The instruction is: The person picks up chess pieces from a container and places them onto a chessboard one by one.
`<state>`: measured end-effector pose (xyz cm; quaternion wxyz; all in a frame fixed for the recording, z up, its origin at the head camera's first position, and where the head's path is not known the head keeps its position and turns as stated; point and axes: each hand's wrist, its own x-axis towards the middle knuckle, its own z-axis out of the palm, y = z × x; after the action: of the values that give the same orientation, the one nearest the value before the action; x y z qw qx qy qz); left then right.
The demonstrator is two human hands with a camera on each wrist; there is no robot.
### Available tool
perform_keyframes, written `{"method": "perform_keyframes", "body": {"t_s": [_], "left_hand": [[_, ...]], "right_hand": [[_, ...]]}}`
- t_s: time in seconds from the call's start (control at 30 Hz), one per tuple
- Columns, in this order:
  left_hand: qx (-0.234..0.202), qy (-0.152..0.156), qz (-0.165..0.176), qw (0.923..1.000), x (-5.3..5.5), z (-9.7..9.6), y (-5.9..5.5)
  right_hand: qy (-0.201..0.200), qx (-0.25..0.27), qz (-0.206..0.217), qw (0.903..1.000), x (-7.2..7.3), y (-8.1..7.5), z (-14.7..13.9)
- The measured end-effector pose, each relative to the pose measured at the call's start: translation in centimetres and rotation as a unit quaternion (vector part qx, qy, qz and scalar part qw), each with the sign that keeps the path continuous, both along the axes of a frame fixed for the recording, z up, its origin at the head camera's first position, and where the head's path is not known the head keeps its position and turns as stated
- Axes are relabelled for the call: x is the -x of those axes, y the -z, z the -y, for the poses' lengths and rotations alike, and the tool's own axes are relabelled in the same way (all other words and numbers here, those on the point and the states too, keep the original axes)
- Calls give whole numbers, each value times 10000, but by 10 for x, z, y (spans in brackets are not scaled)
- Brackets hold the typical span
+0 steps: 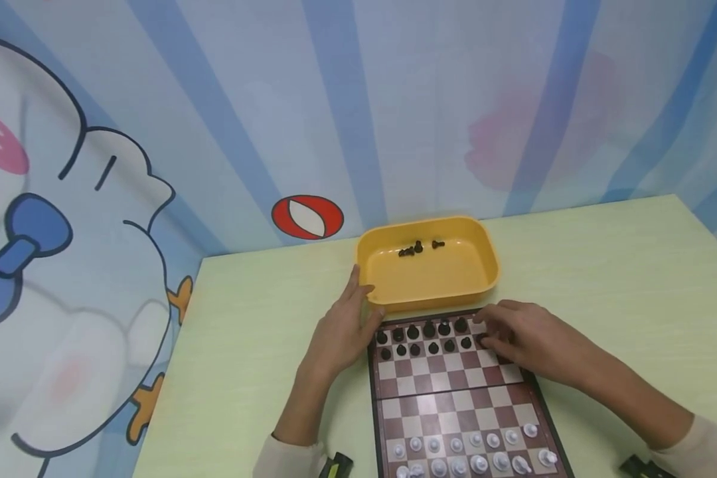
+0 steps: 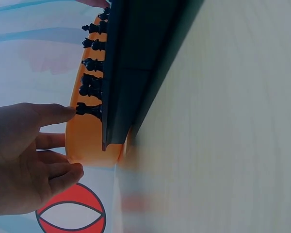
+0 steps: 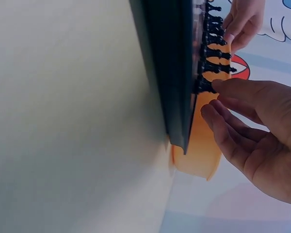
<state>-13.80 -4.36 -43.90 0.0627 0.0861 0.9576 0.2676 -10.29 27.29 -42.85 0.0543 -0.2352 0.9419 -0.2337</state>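
Note:
Black chess pieces point(image 1: 429, 329) stand in two rows on the far side of a brown-and-white chessboard point(image 1: 448, 382). White chess pieces point(image 1: 457, 445) occupy the near side. My right hand point(image 1: 528, 338) pinches a black pawn point(image 1: 482, 340) at the right end of the front black row. In the right wrist view the thumb touches that piece, with the other fingertips partly separated from it. My left hand point(image 1: 340, 335) rests, fingers spread, at the near left corner of a yellow tray point(image 1: 427, 305). Its thumb lies near the corner black rook point(image 2: 89, 109).
A few loose black pieces point(image 1: 417, 247) lie inside the tray, which stands just beyond the board. The pale green table point(image 1: 609, 285) extends to both sides. Behind it rises a blue striped backdrop point(image 1: 418, 119) with cartoon figures.

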Motion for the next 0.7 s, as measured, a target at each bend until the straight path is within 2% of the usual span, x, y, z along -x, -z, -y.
{"method": "perform_keyframes", "body": {"t_s": [0.43,0.7], "left_hand": [[47,41,-5,10000,0,0,1],[44,11,55,10000,1,-2,2]], "right_hand": [[-43,234,-320,9992,9,-18,-2],[2,129,-586,9982,19,-29,2]]}}
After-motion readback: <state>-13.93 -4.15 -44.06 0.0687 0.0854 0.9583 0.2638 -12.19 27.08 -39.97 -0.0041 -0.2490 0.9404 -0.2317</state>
